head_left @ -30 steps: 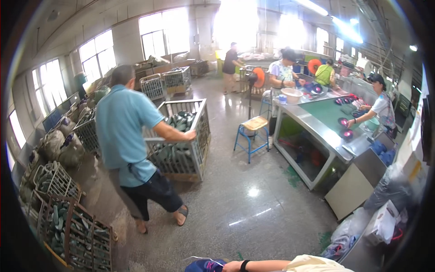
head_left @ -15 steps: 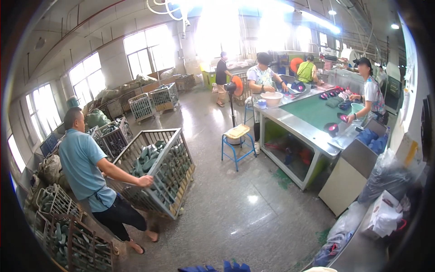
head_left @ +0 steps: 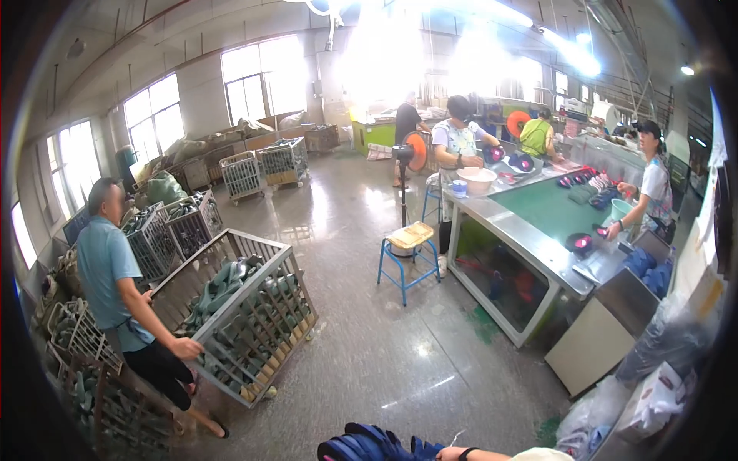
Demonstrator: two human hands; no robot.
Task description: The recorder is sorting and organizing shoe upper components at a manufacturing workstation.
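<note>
1. Blue bundle (head_left: 373, 446): btm ctr of frame, cut off by lower edge; looks like lots of flat, curved pcs stacked close, prob. footwear parts.
2. R hand (head_left: 448, 453): btm edge, just right of ctr, at bundle's right end, black wristband (head_left: 464, 455) behind it. Fingers mostly out of frame; can't tell how far they're curled or if they grip the pcs. L hand not in view.
3. Thin white strand (head_left: 457, 436) pokes up next to R hand; poss. a tie, can't confirm.
4. Handling (my guess): each pc light, soft, bendy; whole lot heavier, floppy, apt to fan out or slip apart. Not fragile.
5. Best hold, I'd say: R hand round the gathered end, other palm under the middle. Don't pinch one outer pc or lift by strand alone.
</note>
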